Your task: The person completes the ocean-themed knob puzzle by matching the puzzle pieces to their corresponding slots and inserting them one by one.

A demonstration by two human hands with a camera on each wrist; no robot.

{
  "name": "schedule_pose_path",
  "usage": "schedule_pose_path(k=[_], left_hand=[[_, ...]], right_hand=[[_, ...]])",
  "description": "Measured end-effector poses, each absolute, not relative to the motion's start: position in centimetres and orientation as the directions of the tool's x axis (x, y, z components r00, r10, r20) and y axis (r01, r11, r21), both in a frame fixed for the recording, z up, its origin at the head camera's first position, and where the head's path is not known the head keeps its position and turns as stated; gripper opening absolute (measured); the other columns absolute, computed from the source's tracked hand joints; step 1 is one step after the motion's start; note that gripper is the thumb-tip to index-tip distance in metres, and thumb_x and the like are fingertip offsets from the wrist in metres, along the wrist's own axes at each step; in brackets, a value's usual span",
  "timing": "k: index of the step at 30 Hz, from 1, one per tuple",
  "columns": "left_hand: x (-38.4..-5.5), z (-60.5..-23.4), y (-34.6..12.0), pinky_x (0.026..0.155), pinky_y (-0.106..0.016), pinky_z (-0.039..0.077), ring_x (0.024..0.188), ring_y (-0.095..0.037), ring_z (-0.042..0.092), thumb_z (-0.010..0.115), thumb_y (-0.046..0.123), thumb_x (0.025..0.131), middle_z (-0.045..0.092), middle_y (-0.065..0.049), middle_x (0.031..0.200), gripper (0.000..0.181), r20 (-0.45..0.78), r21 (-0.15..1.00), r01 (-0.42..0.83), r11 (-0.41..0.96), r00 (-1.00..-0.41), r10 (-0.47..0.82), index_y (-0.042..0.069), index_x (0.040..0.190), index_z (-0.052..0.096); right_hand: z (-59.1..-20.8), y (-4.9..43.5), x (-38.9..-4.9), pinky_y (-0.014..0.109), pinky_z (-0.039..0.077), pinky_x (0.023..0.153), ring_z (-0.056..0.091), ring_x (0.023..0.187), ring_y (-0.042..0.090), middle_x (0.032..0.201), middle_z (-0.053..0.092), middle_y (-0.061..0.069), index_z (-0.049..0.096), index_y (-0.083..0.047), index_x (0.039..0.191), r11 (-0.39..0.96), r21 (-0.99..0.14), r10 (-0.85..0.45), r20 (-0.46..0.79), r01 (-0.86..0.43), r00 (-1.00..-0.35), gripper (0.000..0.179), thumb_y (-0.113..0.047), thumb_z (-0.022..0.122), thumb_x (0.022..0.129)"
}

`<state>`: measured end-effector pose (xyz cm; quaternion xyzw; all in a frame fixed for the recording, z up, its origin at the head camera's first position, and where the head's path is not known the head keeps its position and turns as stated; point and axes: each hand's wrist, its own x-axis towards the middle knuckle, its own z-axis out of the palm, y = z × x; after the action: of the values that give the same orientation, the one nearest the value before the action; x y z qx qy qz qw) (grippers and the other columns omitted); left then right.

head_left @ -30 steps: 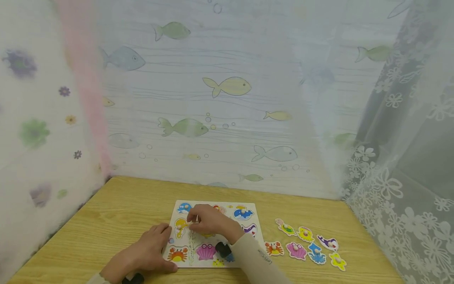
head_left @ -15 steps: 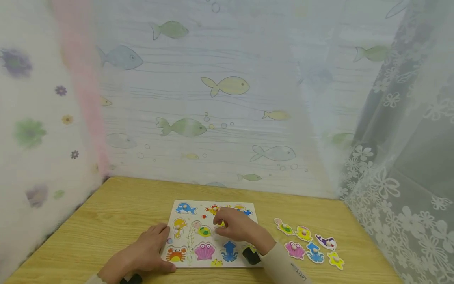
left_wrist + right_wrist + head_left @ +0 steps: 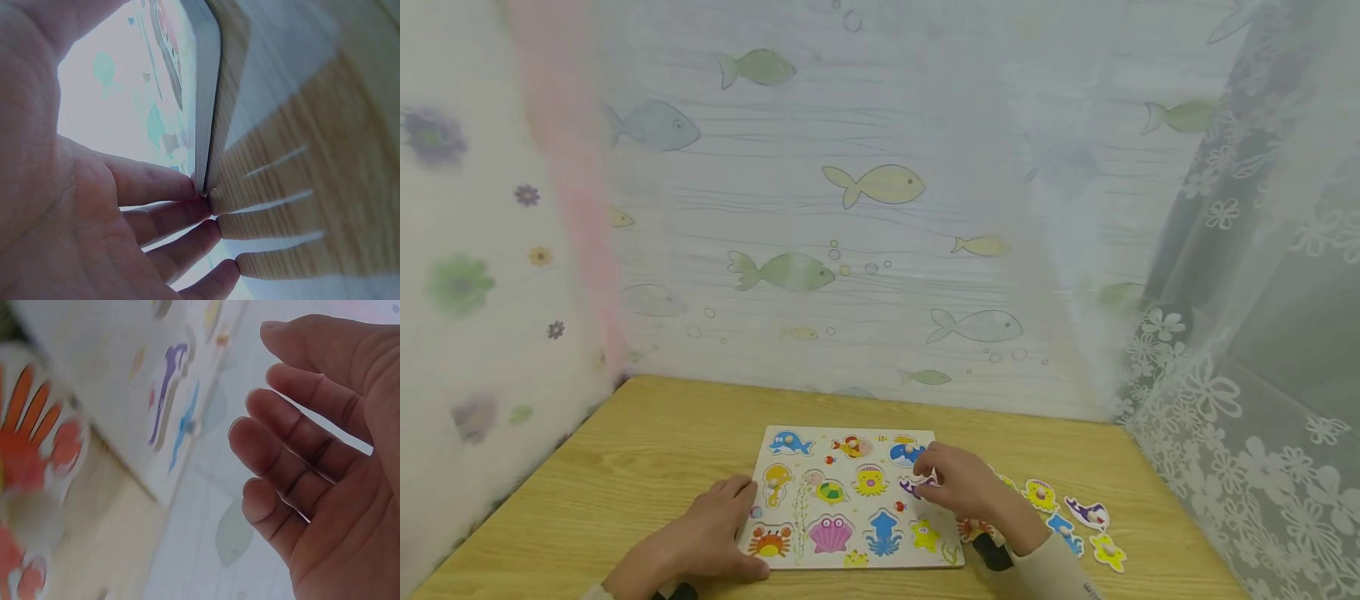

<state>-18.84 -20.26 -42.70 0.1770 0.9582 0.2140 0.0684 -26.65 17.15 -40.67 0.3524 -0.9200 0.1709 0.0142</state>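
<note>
Wood-grain table (image 3: 677,450) supporting a braced puzzle board (image 3: 859,520).
The flat, pale board is lying between the hands; the left hand (image 3: 718,533) is resting extended fingers against its left edge, probably preventing sliding. The right hand (image 3: 962,483) is hovering at the right edge, fingers loosely curved, grasping nothing. Thin, white-rimmed loose pieces (image 3: 1041,495) are lying beyond it; their small round knobs (image 3: 1105,550) are protruding, presumably for pinching.

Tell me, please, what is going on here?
A person's left hand touches the left edge of a sea-animal peg puzzle board; the right hand, holding nothing, hovers near its right edge. The seahorse piece sits in its recess; the crab piece, octopus piece and starfish piece lie loose on the table.
</note>
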Motion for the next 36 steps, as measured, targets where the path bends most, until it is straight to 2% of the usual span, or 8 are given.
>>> schedule_pose_path(k=[5, 14, 27, 36], left_hand=[[-19.0, -42.7, -20.3, 0.101, -0.061, 0.03, 0.128, -0.04, 0.036, 0.077, 0.067, 0.06, 0.04, -0.021, 0.139, 0.114, -0.058, 0.438, 0.314, 0.843, -0.925, 0.375, -0.008, 0.138, 0.041], [-18.8, -42.6, -20.2, 0.101, -0.059, 0.031, 0.126, -0.037, 0.038, 0.077, 0.067, 0.059, 0.041, -0.019, 0.138, 0.113, -0.045, 0.437, 0.316, 0.842, -0.927, 0.372, -0.007, 0.137, 0.043], [-18.8, -42.5, -20.2, 0.101, -0.06, 0.031, 0.127, -0.039, 0.037, 0.077, 0.067, 0.059, 0.041, -0.02, 0.138, 0.113, -0.058, 0.423, 0.316, 0.849, -0.926, 0.374, -0.007, 0.137, 0.042], [-18.9, -42.6, -20.2, 0.101, -0.06, 0.031, 0.127, -0.039, 0.036, 0.077, 0.067, 0.059, 0.04, -0.021, 0.139, 0.113, -0.062, 0.417, 0.315, 0.853, -0.926, 0.373, -0.008, 0.137, 0.042]], right_hand=[[-40.8, 19.0, -26.6, 0.025, 0.046, 0.066, 0.051, 0.075, 0.008, 0.088, 0.057, -0.008, 0.069, -0.014, 0.098, 0.721, -0.324, -0.594, 0.167, -0.613, -0.787, 0.016, -0.023, 0.071, 0.086], [-41.3, 22.4, -27.0, 0.024, 0.045, 0.063, 0.052, 0.074, 0.012, 0.086, 0.056, -0.01, 0.067, -0.013, 0.095, 0.724, -0.347, -0.553, 0.224, -0.596, -0.802, 0.012, -0.017, 0.072, 0.085], [-41.5, 26.8, -27.2, 0.026, 0.042, 0.06, 0.046, 0.07, 0.007, 0.086, 0.056, -0.007, 0.065, -0.011, 0.095, 0.78, -0.414, -0.44, 0.169, -0.469, -0.882, 0.012, -0.02, 0.07, 0.088], [-42.3, 27.2, -27.6, 0.031, 0.046, 0.065, 0.05, 0.075, 0.012, 0.088, 0.057, -0.003, 0.067, -0.01, 0.095, 0.796, -0.434, -0.407, 0.131, -0.422, -0.904, 0.012, -0.016, 0.07, 0.086]])
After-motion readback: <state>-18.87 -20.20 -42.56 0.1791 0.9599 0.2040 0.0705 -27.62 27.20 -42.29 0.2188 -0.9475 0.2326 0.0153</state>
